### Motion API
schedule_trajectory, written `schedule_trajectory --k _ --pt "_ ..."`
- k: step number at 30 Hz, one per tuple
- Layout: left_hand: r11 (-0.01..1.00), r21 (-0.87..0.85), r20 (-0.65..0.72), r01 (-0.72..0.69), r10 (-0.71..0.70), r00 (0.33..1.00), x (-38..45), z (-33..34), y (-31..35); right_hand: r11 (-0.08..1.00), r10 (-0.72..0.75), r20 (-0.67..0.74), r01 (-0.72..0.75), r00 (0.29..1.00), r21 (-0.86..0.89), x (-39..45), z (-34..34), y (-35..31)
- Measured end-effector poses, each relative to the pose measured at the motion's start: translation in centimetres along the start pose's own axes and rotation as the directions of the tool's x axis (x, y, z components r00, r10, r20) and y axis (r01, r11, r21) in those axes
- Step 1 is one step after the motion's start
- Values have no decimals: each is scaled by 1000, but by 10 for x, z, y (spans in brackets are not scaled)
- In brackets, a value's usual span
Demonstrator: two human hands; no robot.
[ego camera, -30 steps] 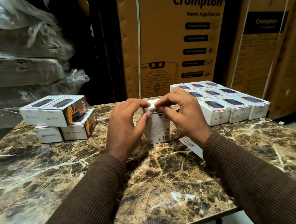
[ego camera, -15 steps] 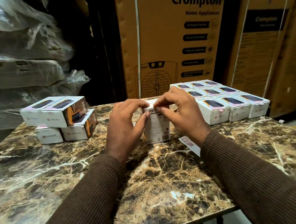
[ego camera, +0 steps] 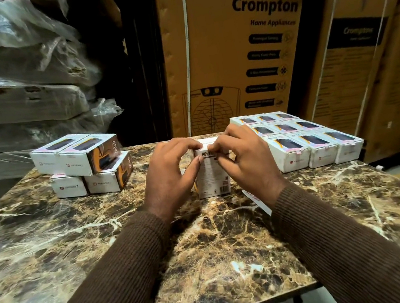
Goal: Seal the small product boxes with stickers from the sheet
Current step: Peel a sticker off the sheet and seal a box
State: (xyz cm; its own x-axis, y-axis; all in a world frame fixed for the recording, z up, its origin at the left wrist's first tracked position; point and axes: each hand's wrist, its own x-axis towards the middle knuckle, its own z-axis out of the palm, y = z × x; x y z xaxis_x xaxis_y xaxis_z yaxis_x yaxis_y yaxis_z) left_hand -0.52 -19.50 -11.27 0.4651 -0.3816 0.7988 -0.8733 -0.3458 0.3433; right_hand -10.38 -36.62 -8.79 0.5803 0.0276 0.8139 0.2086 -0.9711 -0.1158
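A small white product box [ego camera: 211, 178] stands upright at the middle of the marble table [ego camera: 76, 239]. My left hand [ego camera: 169, 177] grips its left side, thumb on the front face and fingers curled over the top edge. My right hand [ego camera: 245, 162] holds the right side, its fingertips pinching at the box's top front edge; a sticker there is too small to make out. The white sticker sheet [ego camera: 253, 199] lies flat on the table, mostly hidden under my right wrist.
Several white boxes [ego camera: 80, 165] are stacked two high at the back left. A flat block of several boxes [ego camera: 299, 138] sits in rows at the back right. Large cardboard cartons [ego camera: 237, 48] and plastic-wrapped bundles [ego camera: 12, 84] stand behind the table.
Both hands stay on the upright box; the right fingertips have shifted slightly along its top edge. The box has not moved.
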Motion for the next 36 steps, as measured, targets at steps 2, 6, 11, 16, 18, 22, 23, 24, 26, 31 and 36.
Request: schedule_trajectory --k 2,6,11,16,18,22,23,24,26,31,36 --pt "1000 -10 -5 0 0 1000 1 1 -1 1000 16 -7 -16 1000 13 -2 1 1" --pt "999 -39 -12 12 -13 1000 1 1 -2 1000 10 -9 -10 1000 10 -2 1 2" --pt "997 -75 0 23 -23 1000 0 -1 0 982 85 -14 -81 996 171 -4 5 9" --pt "993 -111 35 29 -25 999 0 -5 3 867 198 -19 -166 980 470 -10 0 20" --pt "993 -111 38 29 -25 999 1 -6 2 829 250 -23 -202 968 522 -12 -2 23" --pt "986 -110 35 129 -126 991 -1 -6 0 759 378 43 -336 925 557 -15 -1 29" --pt "977 -114 48 180 -176 983 -2 -6 -1 723 423 86 -393 902 568 -16 -1 31" --pt "964 -124 78 237 -229 970 -4 -5 -4 675 463 149 -457 874 579 -17 -1 33" --pt "927 -146 180 346 -319 930 -8 -4 -8 634 487 289 -561 824 532 -20 1 36" --pt "877 -184 341 445 -367 865 -15 2 -8 674 425 409 -584 807 452 -22 9 31" --pt "812 -363 270 458 -379 885 -10 -6 1 567 443 351 -561 825 603 -19 7 32"
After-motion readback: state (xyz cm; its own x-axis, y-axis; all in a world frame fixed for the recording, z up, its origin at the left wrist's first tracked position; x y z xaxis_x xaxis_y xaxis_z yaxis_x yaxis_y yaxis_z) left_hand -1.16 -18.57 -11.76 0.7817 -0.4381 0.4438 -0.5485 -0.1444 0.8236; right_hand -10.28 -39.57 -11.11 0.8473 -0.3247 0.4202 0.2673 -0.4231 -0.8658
